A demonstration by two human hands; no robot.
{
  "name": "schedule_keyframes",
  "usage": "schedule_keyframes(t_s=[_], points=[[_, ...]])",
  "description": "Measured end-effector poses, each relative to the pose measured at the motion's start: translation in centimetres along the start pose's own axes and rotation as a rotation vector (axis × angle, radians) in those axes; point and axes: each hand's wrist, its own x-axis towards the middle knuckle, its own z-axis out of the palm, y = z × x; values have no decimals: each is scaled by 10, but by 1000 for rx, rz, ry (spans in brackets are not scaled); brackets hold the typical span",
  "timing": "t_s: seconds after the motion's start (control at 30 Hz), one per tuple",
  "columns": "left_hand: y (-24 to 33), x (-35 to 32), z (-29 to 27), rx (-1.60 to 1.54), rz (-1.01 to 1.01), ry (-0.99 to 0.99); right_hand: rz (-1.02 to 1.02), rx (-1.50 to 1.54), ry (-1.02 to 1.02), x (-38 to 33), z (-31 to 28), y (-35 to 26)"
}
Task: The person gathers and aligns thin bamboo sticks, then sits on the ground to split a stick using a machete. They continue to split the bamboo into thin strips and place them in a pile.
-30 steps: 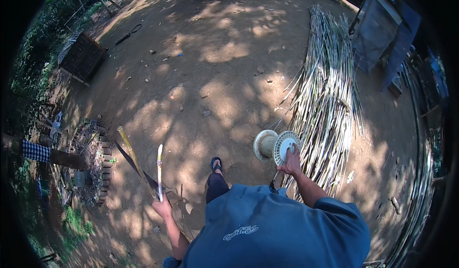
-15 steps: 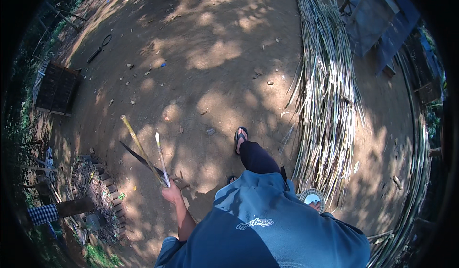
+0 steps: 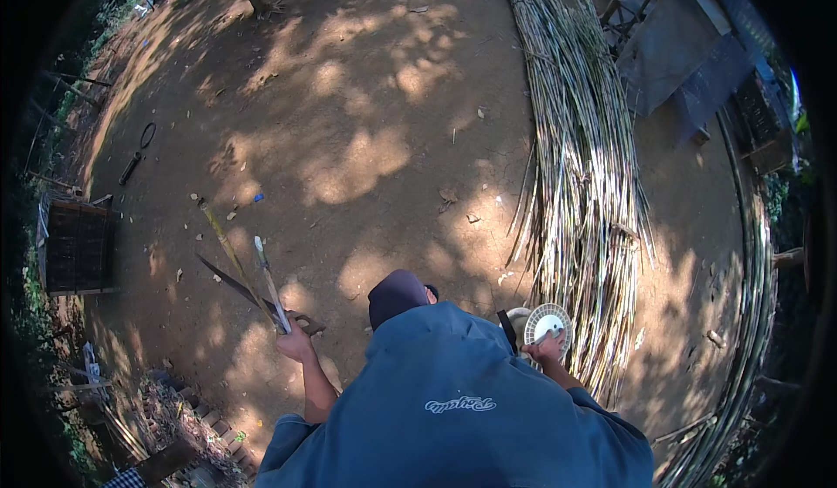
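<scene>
Sticks (image 3: 271, 281), prob. knife (image 3: 225, 277), L fingers (image 3: 290, 340)

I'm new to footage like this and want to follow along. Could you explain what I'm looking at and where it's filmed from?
There is no machine working here: it is a person using two bare hands. Every picture comes from one camera worn on the head, looking down, so the blue shirt below is the wearer's own. Its wide fisheye lens makes straight edges bend.

The left hand grips a yellowish stick and a paler stick, with a dark blade beside them. The right hand holds a white spool.

On the bare earth, patched with sunlight, lies a big bundle of long, thin stalks, to the person's right.
</scene>
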Motion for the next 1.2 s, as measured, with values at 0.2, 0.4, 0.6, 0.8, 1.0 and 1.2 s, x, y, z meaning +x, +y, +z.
schedule_keyframes(t_s=[0.2, 0.4, 0.6, 0.8, 1.0, 1.2], points=[[146, 56, 149, 50, -48, -62, -291, 139, 328, 145, -147, -199], [323, 60, 286, 141, -90, -163, -334, 176, 379, 291, -253, -304], [481, 84, 387, 158, -40, -122, -202, 27, 184, 382, -380, -405], [636, 98, 489, 206, -149, -162, -137, -51, 37, 548, -433, -456], [761, 91, 594, -255, 57, -245, 51, -292, -134, 727, -542, -610], [921, 79, 676, -236, 6, -361, -237, -354, 8, 875, -642, -799]])
